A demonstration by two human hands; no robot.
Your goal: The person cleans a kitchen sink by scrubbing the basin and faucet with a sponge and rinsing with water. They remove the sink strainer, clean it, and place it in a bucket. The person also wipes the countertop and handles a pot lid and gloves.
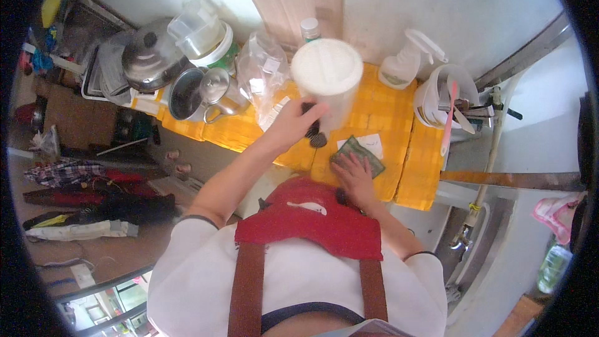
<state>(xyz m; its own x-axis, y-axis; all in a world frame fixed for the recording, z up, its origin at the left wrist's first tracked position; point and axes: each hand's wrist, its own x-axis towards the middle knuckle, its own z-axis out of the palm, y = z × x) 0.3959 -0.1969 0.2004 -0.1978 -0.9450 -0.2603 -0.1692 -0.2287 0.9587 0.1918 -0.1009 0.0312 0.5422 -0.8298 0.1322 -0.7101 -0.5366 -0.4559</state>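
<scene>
My left hand (299,117) is closed around a black object (310,121), blurred and partly hidden by my fingers, at the front of a tall translucent container (339,107) with a white lid (327,66). A small dark round piece (318,140) shows just below that hand. With its fingers spread, my right hand (353,173) holds a green cloth (369,159) down flat on the yellow-covered table (393,126). A white paper piece (374,142) sticks out from behind the cloth.
Left along the table stand a clear plastic bag (262,63), a metal cup (220,98), a pot (185,96) and a domed steel lid (152,58). At right are a spray bottle (401,65) and a utensil bucket (426,103). A wooden board (299,2) leans on the wall.
</scene>
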